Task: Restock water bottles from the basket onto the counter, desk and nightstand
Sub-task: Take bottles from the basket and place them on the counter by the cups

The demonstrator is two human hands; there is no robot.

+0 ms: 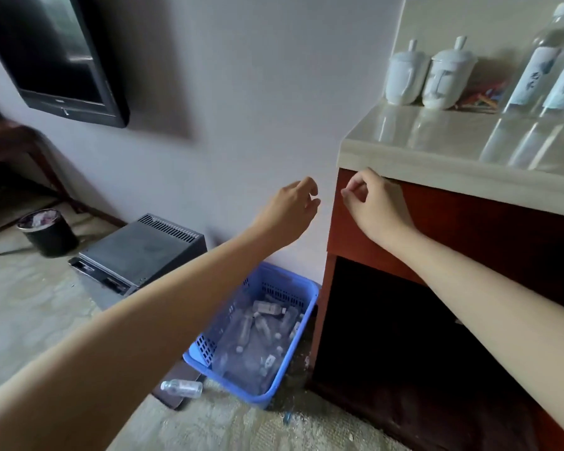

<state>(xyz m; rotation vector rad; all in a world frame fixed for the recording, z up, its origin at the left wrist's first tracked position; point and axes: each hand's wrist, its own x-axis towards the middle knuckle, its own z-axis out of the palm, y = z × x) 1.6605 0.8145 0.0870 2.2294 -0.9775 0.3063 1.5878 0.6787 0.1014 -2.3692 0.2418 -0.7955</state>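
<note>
Water bottles (267,323) lie jumbled in the blue basket (310,307) on the floor at six o'clock — probably light, slick, slightly squashy; grip mid-body. Left hand (290,209) and right hand (372,203) hang loosely curled, grasping nothing; two bottles (547,70) already stand on the table (437,157).

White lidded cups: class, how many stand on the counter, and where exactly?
2. One lidded cup stands at the back of the counter beside the wall; the second lidded cup stands just right of it, close beside the coloured sachets. None appears hidden.
</note>
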